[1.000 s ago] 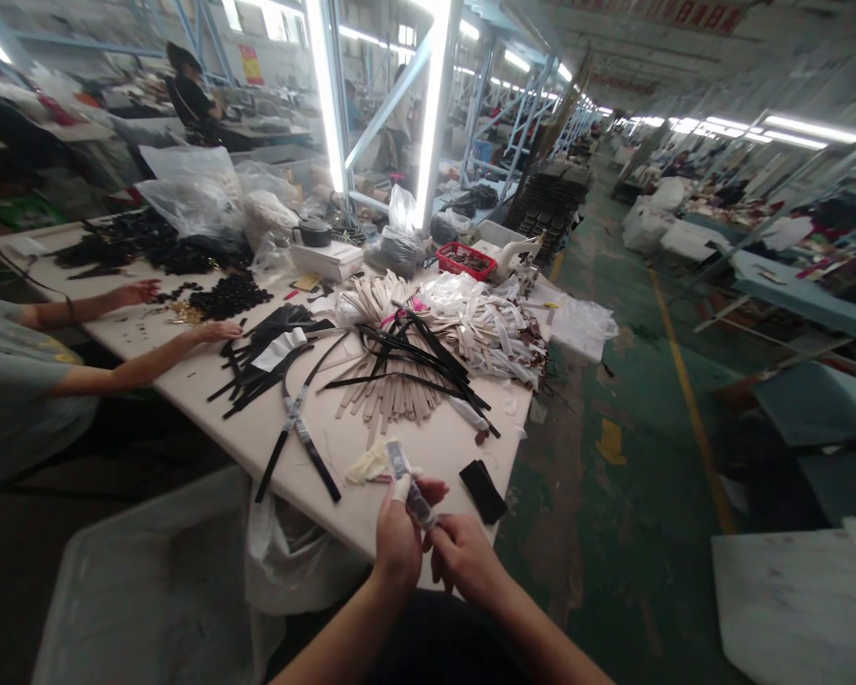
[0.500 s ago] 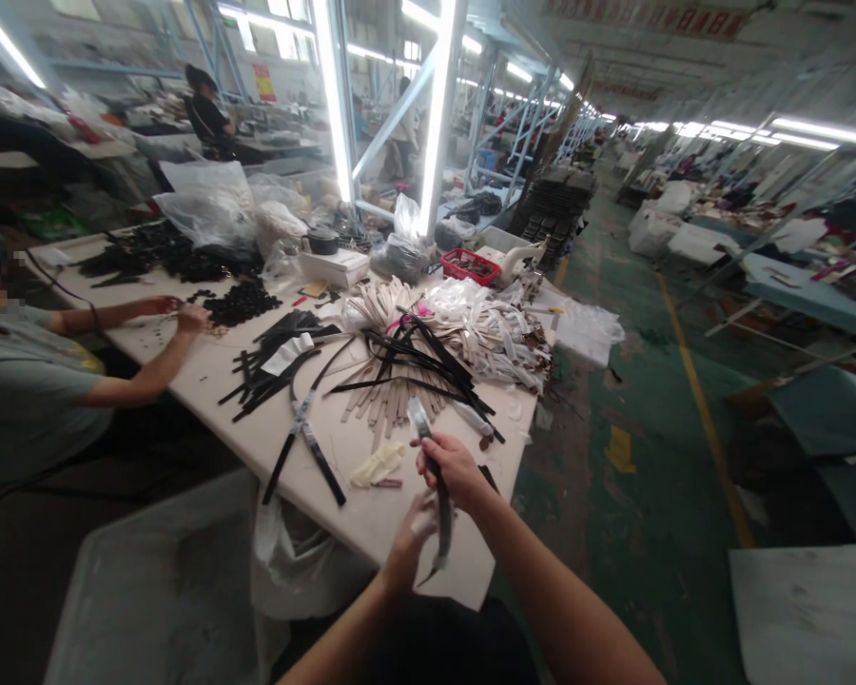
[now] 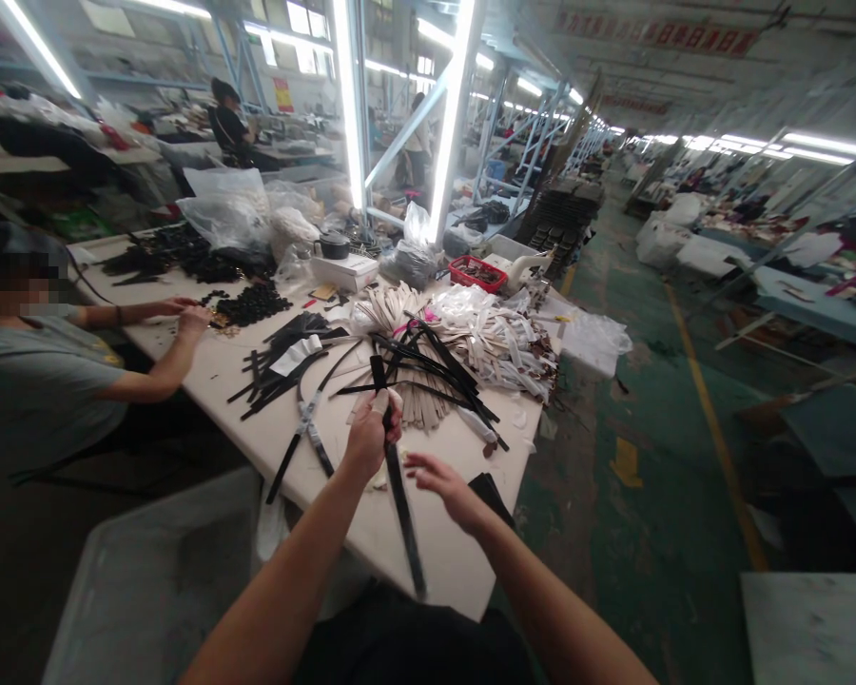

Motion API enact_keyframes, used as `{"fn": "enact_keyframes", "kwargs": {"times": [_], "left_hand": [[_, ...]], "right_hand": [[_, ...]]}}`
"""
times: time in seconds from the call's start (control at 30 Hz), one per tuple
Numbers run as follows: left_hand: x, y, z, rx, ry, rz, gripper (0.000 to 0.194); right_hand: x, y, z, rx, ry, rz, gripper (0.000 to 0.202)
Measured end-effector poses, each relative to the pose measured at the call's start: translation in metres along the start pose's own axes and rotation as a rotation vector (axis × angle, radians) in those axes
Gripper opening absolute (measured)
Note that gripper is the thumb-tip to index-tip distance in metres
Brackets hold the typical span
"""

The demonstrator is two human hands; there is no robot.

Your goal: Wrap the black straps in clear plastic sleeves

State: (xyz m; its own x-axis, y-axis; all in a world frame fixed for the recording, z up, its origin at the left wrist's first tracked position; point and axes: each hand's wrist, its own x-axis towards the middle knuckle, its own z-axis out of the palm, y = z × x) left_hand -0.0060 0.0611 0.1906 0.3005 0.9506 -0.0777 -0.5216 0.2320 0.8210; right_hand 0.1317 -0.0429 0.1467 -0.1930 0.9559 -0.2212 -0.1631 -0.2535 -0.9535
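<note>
My left hand (image 3: 372, 433) is closed around a long black strap (image 3: 403, 518), which runs from above the fist down toward the table's near corner. Just right of the strap, my right hand (image 3: 438, 480) has its fingers apart and holds nothing. Beyond my hands, black straps lie across a fanned bundle of beige strips (image 3: 424, 404). Two black straps joined by clear wrapping (image 3: 305, 416) form a cross to the left. A pale yellow item on the table is mostly hidden behind my left hand and the strap.
At the left a person (image 3: 49, 371) handles small pieces beside a black pile (image 3: 253, 303). A red basket (image 3: 476, 273) and plastic-wrapped strips (image 3: 506, 342) stand farther back. Folded black material (image 3: 492, 497) lies at the table's right edge. Below left is a grey bin (image 3: 92, 580).
My left hand has moved up and now grips the black strap. My right hand has let go and opened beside it. The strap has straightened, and the view has shifted slightly.
</note>
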Motion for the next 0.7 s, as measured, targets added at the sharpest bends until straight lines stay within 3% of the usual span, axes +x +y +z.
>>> {"fn": "enact_keyframes", "kwargs": {"times": [0.07, 0.17, 0.23, 0.33, 0.43, 0.57, 0.63, 0.7], "left_hand": [[-0.016, -0.012, 0.01, 0.132, -0.035, -0.009, 0.03], [-0.032, -0.03, 0.018, 0.302, -0.05, 0.006, 0.032], [-0.037, -0.042, 0.014, 0.408, -0.071, 0.067, 0.031], [-0.041, -0.065, -0.007, 0.579, -0.099, 0.148, 0.03], [-0.047, -0.098, -0.032, 0.63, -0.086, 0.12, 0.028], [-0.058, -0.143, -0.05, 0.483, -0.032, 0.002, 0.023], [-0.059, -0.154, -0.051, 0.384, 0.016, -0.056, 0.02], [-0.053, -0.153, -0.053, 0.238, 0.103, -0.098, 0.017]], "right_hand": [[0.023, -0.039, -0.009, -0.034, 0.076, -0.118, 0.05], [0.057, -0.099, -0.01, -0.343, 0.054, -0.243, 0.045], [0.068, -0.13, -0.006, -0.574, 0.101, -0.372, 0.046], [0.068, -0.16, -0.003, -0.761, 0.189, -0.542, 0.047], [0.057, -0.176, -0.005, -0.75, 0.195, -0.547, 0.052], [0.052, -0.188, -0.008, -0.556, 0.2, -0.515, 0.055], [0.054, -0.185, -0.016, -0.427, 0.196, -0.49, 0.054], [0.054, -0.167, -0.027, -0.334, 0.211, -0.461, 0.054]]}}
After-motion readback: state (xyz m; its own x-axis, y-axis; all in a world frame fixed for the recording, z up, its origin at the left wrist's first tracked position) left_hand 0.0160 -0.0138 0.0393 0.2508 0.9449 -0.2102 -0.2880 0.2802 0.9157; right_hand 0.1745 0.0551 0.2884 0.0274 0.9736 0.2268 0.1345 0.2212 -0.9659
